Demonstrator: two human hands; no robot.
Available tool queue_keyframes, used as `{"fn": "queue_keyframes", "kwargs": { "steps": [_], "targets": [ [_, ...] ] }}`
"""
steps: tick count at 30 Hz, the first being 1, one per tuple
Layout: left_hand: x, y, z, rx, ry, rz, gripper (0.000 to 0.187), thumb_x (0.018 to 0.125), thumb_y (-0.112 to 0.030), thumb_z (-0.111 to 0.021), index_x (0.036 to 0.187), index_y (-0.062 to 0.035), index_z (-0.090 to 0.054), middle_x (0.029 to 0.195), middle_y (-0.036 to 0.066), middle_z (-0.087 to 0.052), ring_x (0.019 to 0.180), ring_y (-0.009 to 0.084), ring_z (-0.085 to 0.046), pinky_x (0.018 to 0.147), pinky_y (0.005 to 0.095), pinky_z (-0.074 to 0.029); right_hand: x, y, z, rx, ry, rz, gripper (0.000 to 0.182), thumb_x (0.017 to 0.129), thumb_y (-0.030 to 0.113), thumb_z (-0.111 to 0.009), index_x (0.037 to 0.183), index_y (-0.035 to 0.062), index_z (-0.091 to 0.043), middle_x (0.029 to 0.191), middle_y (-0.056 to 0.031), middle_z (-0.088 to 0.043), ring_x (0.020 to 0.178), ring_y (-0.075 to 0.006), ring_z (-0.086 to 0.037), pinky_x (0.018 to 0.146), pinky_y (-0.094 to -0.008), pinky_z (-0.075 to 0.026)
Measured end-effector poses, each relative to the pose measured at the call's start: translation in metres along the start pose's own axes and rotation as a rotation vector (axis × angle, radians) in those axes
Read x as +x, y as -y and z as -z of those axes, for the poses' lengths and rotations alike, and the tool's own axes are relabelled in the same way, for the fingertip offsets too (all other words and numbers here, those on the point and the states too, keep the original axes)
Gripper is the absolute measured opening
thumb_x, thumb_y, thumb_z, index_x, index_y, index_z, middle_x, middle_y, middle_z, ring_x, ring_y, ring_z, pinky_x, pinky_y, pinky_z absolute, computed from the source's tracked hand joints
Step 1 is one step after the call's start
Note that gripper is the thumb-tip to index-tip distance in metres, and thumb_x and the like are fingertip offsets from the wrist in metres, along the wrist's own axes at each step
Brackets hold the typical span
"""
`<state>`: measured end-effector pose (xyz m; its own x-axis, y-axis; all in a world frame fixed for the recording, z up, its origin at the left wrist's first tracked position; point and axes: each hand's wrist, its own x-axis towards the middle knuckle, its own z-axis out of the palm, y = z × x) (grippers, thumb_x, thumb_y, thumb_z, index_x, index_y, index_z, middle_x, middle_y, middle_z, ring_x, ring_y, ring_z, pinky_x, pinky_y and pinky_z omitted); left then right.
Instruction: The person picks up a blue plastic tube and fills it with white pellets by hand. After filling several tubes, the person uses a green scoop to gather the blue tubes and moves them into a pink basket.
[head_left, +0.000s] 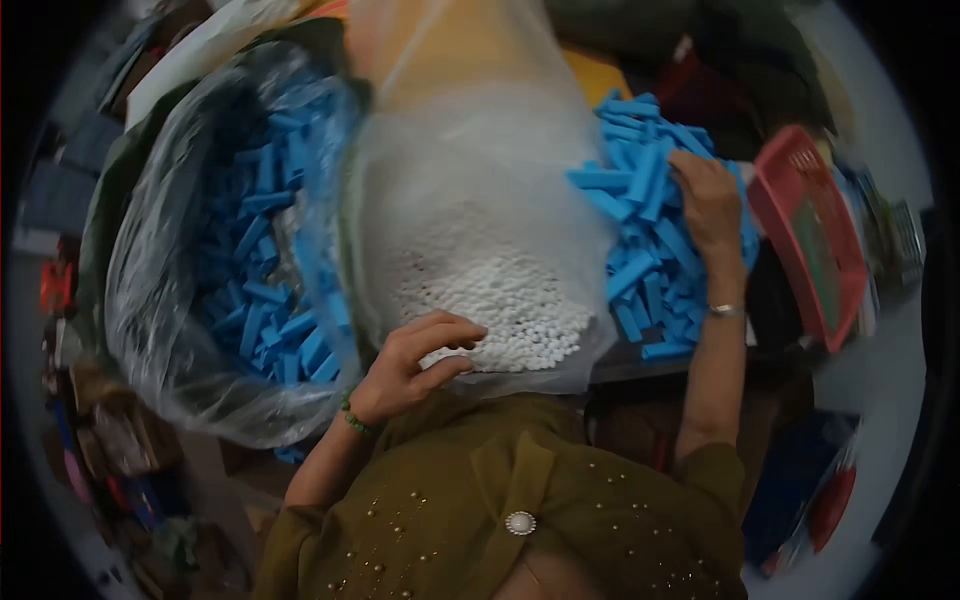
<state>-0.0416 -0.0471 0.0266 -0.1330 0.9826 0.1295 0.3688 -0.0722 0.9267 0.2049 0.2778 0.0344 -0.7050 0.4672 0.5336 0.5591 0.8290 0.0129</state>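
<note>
My left hand is over the near left side of a heap of small white beads. Its thumb and fingers are curved and apart, and I see nothing between them. The beads lie in a clear plastic bag. To the right, my right hand reaches onto a pile of blue stick-like pieces. Its fingers are bent together with their tips at a blue piece on top; the exact contact is partly hidden.
At the left stands a large sack lined with clear plastic, holding many more blue pieces. A pink plastic basket leans on edge right of the pile. Yellow material lies behind the bead bag.
</note>
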Motion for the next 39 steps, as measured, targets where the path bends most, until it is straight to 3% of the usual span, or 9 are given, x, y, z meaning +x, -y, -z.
{"fn": "queue_keyframes", "kwargs": {
  "steps": [2, 7, 11, 14, 18, 24, 28, 35, 39],
  "targets": [
    [-0.004, -0.006, 0.024, -0.112, 0.076, -0.075, 0.028, 0.084, -0.001, -0.066, 0.112, 0.0, -0.064, 0.102, 0.012, -0.065, 0.091, 0.0232, -0.064, 0.077, 0.0323, -0.051, -0.001, -0.006, -0.001, -0.075, 0.066, 0.016, 0.023, 0.092, 0.012, -0.057, 0.113, 0.0092, -0.064, 0.108, -0.0087, -0.067, 0.093, -0.0281, -0.061, 0.083, -0.0409, -0.047],
    [-0.007, 0.021, 0.107, 0.02, -0.528, -0.009, 0.023, 0.087, -0.004, -0.065, 0.11, 0.0, -0.066, 0.097, 0.01, -0.065, 0.083, 0.0153, -0.064, 0.071, 0.0273, -0.052, -0.002, -0.004, 0.008, 0.0, 0.062, -0.025, 0.025, 0.093, 0.012, -0.058, 0.117, 0.0078, -0.063, 0.11, -0.0102, -0.067, 0.098, -0.0258, -0.06, 0.085, -0.0393, -0.047],
    [0.009, 0.098, 0.183, 0.717, -0.787, 0.283, 0.03, 0.087, -0.011, -0.064, 0.117, -0.005, -0.065, 0.113, 0.011, -0.063, 0.101, 0.0265, -0.062, 0.086, 0.0377, -0.052, -0.021, 0.045, 0.038, 0.269, -0.119, -0.13, 0.022, 0.094, 0.005, -0.056, 0.114, 0.0033, -0.065, 0.103, -0.0107, -0.068, 0.089, -0.0211, -0.063, 0.074, -0.0323, -0.05],
    [0.014, 0.15, 0.211, 1.233, -0.714, 0.715, 0.034, 0.082, -0.013, -0.067, 0.116, -0.0067, -0.065, 0.118, 0.012, -0.061, 0.109, 0.0318, -0.057, 0.091, 0.0447, -0.049, -0.045, 0.097, 0.057, 0.538, -0.071, -0.288, 0.019, 0.092, 0.001, -0.056, 0.108, 0.0002, -0.067, 0.098, -0.0105, -0.068, 0.079, -0.0169, -0.063, 0.067, -0.0279, -0.05],
    [0.012, 0.17, 0.22, 1.217, -0.634, 0.852, 0.037, 0.079, -0.013, -0.068, 0.116, -0.0073, -0.064, 0.117, 0.013, -0.061, 0.11, 0.0346, -0.055, 0.092, 0.0465, -0.048, -0.07, 0.142, 0.057, 0.803, 0.04, -0.391, 0.018, 0.089, -0.003, -0.057, 0.103, -0.0019, -0.067, 0.091, -0.0096, -0.068, 0.072, -0.0144, -0.061, 0.064, -0.0265, -0.048],
    [0.007, 0.025, 0.137, -0.126, -0.6, 0.074, 0.034, 0.087, -0.009, -0.067, 0.119, 0.0003, -0.061, 0.103, 0.008, -0.065, 0.091, 0.015, -0.063, 0.083, 0.0303, -0.051, -0.062, 0.177, 0.045, 1.101, 0.253, -0.461, 0.022, 0.083, -0.007, -0.058, 0.103, -0.0022, -0.067, 0.1, -0.0108, -0.065, 0.07, -0.0145, -0.059, 0.064, -0.0254, -0.048],
    [-0.004, -0.006, 0.042, -0.417, -0.228, 0.138, 0.037, 0.084, 0.0, -0.069, 0.119, 0.0009, -0.057, 0.107, 0.007, -0.063, 0.094, 0.014, -0.062, 0.081, 0.0281, -0.052, -0.042, 0.214, 0.028, 1.337, 0.309, -0.367, 0.036, 0.08, -0.009, -0.06, 0.115, -0.0017, -0.062, 0.106, -0.0114, -0.062, 0.074, -0.014, -0.057, 0.066, -0.0258, -0.047],
    [0.002, 0.024, -0.023, 0.311, -0.096, -0.044, 0.051, 0.074, -0.008, -0.076, 0.12, -0.0054, -0.054, 0.102, 0.014, -0.054, 0.088, 0.0319, -0.058, 0.071, 0.0383, -0.049, -0.074, 0.219, 0.006, 1.577, 0.432, -0.673, 0.037, 0.085, 0.0, -0.063, 0.122, -0.0048, -0.057, 0.088, -0.0025, -0.06, 0.069, -0.0065, -0.054, 0.058, -0.0218, -0.044],
    [0.015, 0.041, -0.008, 0.692, -0.109, -0.101, 0.066, 0.071, -0.012, -0.078, 0.128, -0.0033, -0.047, 0.119, 0.019, -0.052, 0.105, 0.0382, -0.055, 0.084, 0.0438, -0.049, -0.082, 0.191, 0.005, 1.138, 0.449, -0.43, 0.032, 0.083, 0.003, -0.068, 0.114, -0.0001, -0.063, 0.087, -0.0056, -0.062, 0.067, -0.0113, -0.055, 0.056, -0.0254, -0.043]
  ]
}}
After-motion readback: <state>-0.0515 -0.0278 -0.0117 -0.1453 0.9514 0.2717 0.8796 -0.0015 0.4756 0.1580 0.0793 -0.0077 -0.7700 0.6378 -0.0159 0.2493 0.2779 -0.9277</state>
